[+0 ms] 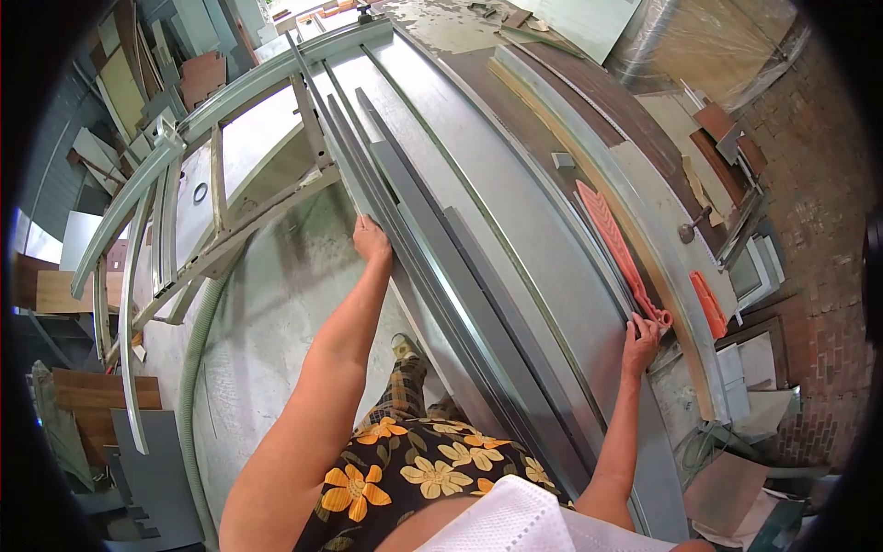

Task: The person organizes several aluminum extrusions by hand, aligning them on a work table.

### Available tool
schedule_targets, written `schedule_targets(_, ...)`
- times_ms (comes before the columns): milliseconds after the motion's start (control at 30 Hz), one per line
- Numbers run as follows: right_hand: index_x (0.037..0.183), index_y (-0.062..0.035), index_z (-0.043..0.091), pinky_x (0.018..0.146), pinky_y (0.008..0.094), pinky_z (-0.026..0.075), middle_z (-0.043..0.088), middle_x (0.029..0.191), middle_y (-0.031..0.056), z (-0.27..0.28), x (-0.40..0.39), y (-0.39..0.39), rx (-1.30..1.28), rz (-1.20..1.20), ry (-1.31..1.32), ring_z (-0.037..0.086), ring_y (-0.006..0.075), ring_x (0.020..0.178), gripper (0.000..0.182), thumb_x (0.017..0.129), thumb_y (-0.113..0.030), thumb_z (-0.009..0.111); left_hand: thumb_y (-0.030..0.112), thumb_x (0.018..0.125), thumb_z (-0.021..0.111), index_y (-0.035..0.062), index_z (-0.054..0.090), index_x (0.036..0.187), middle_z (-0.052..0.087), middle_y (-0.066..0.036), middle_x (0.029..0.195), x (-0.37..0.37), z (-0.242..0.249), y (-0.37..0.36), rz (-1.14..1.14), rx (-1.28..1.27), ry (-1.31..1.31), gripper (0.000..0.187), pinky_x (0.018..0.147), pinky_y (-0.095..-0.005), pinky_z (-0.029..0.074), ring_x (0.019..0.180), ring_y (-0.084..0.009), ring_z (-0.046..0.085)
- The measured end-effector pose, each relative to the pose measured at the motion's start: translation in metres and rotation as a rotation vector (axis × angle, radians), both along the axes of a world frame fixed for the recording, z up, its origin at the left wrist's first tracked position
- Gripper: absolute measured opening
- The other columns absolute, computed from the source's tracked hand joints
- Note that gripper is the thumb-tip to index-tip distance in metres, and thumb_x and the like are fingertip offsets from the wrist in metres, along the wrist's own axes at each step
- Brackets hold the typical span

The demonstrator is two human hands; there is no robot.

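My left hand [371, 239] is closed over the near side edge of a long metal machine table [487, 175]. Dark grey lengths of board [432, 239] lie along the table just right of that hand. At the table's far side, my right hand [642, 340] has its fingers bent at the end of a thin grey strip [602, 247]. Right beside these fingertips is a red patterned plastic piece [612, 241] with a round hole at its lower end. Whether the fingers also touch the red piece is hard to make out.
To the left, a metal outrigger frame [221, 175] with crossbars joins the table. A ribbed hose [195, 368] runs down the floor. Offcut boards [120, 83] lean at upper left. At right are a fence rail [607, 175], another red piece [708, 304] and scrap panels [759, 267].
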State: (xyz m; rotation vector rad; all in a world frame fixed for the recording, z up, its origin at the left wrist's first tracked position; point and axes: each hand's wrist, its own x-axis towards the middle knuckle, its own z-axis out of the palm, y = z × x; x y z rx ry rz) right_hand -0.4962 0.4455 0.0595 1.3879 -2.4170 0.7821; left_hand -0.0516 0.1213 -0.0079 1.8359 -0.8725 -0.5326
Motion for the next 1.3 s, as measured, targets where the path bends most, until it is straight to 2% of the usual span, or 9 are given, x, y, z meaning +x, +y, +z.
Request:
schedule_targets(200, 0.096, -0.0112, 0.066, 0.078, 0.0375, 0.042, 0.054, 0.088, 0.0063, 0.003, 0.012, -0.036, -0.004, 0.023, 0.013, 0.053, 0.0261, 0.088, 0.023, 0.073, -0.015, 0.066, 0.030, 0.090, 0.041, 0.0020, 0.058, 0.088, 0.059, -0.020, 0.076, -0.001, 0.004, 0.003, -0.026, -0.017, -0.039, 0.032, 0.064, -0.0419, 0.042, 0.070, -0.0355, 0.056)
schedule_targets(400, 0.095, -0.0127, 0.067, 0.076, 0.0388, 0.042, 0.054, 0.087, 0.0059, -0.004, 0.022, -0.081, -0.023, 0.039, 0.010, 0.053, 0.0256, 0.087, 0.022, 0.072, -0.015, 0.067, 0.029, 0.091, 0.040, 0.0009, 0.057, 0.087, 0.059, -0.019, 0.073, -0.004, 0.003, 0.004, 0.008, -0.102, -0.041, 0.032, 0.062, -0.0419, 0.042, 0.066, -0.0354, 0.055)
schedule_targets(500, 0.094, -0.0131, 0.067, 0.076, 0.0388, 0.042, 0.055, 0.085, 0.0057, -0.009, 0.025, -0.106, -0.049, 0.068, 0.029, 0.054, 0.0252, 0.086, 0.022, 0.071, -0.015, 0.067, 0.028, 0.091, 0.040, 0.0005, 0.056, 0.087, 0.058, -0.017, 0.070, -0.004, -0.006, 0.000, 0.041, -0.159, -0.054, 0.032, 0.060, -0.0411, 0.042, 0.063, -0.0337, 0.054)
schedule_targets(700, 0.093, -0.0132, 0.067, 0.075, 0.0379, 0.042, 0.055, 0.084, 0.0061, -0.009, 0.042, -0.158, -0.084, 0.105, 0.007, 0.054, 0.0255, 0.084, 0.023, 0.070, -0.013, 0.069, 0.028, 0.091, 0.041, 0.0002, 0.056, 0.087, 0.055, -0.015, 0.066, -0.006, 0.009, 0.006, 0.001, -0.145, -0.006, 0.032, 0.057, -0.0383, 0.041, 0.057, -0.0283, 0.051)
schedule_targets(933, 0.091, -0.0123, 0.067, 0.074, 0.0383, 0.044, 0.055, 0.082, 0.0075, -0.011, 0.054, -0.205, -0.089, 0.158, 0.040, 0.055, 0.0263, 0.084, 0.020, 0.071, -0.014, 0.068, 0.027, 0.092, 0.040, -0.0001, 0.057, 0.092, 0.056, -0.016, 0.068, -0.007, 0.011, 0.008, 0.005, -0.094, 0.005, 0.032, 0.058, -0.0391, 0.041, 0.059, -0.0303, 0.053)
schedule_targets(1033, 0.092, -0.0121, 0.067, 0.074, 0.0384, 0.044, 0.055, 0.083, 0.0084, -0.015, 0.056, -0.226, -0.068, 0.162, -0.007, 0.055, 0.0271, 0.084, 0.020, 0.072, -0.014, 0.068, 0.028, 0.092, 0.040, 0.0006, 0.057, 0.095, 0.057, -0.018, 0.070, -0.008, 0.002, 0.003, 0.052, -0.176, -0.007, 0.033, 0.060, -0.0405, 0.042, 0.061, -0.0322, 0.054)
schedule_targets(1100, 0.094, -0.0116, 0.066, 0.075, 0.0374, 0.045, 0.056, 0.086, 0.0097, -0.016, 0.060, -0.240, -0.036, 0.156, -0.022, 0.056, 0.0281, 0.086, 0.021, 0.073, -0.015, 0.067, 0.028, 0.092, 0.039, 0.0012, 0.058, 0.097, 0.058, -0.019, 0.072, -0.005, -0.004, 0.002, 0.031, -0.086, 0.014, 0.033, 0.061, -0.0414, 0.042, 0.063, -0.0338, 0.055)
schedule_targets(1167, 0.094, -0.0116, 0.066, 0.076, 0.0379, 0.045, 0.057, 0.087, 0.0100, -0.018, 0.064, -0.256, -0.053, 0.184, -0.006, 0.056, 0.0287, 0.087, 0.021, 0.073, -0.015, 0.068, 0.029, 0.092, 0.039, 0.0024, 0.058, 0.099, 0.059, -0.021, 0.075, -0.006, 0.022, 0.010, -0.027, 0.056, 0.075, 0.033, 0.063, -0.0431, 0.043, 0.068, -0.0373, 0.057)
schedule_targets(1300, 0.090, -0.0120, 0.067, 0.074, 0.0398, 0.044, 0.057, 0.083, 0.0088, -0.021, 0.075, -0.287, -0.175, 0.221, 0.064, 0.055, 0.0278, 0.083, 0.022, 0.068, -0.011, 0.070, 0.029, 0.092, 0.039, 0.0018, 0.057, 0.091, 0.057, -0.019, 0.070, -0.009, 0.017, 0.007, 0.030, -0.066, 0.021, 0.032, 0.061, -0.0434, 0.042, 0.064, -0.0380, 0.054)
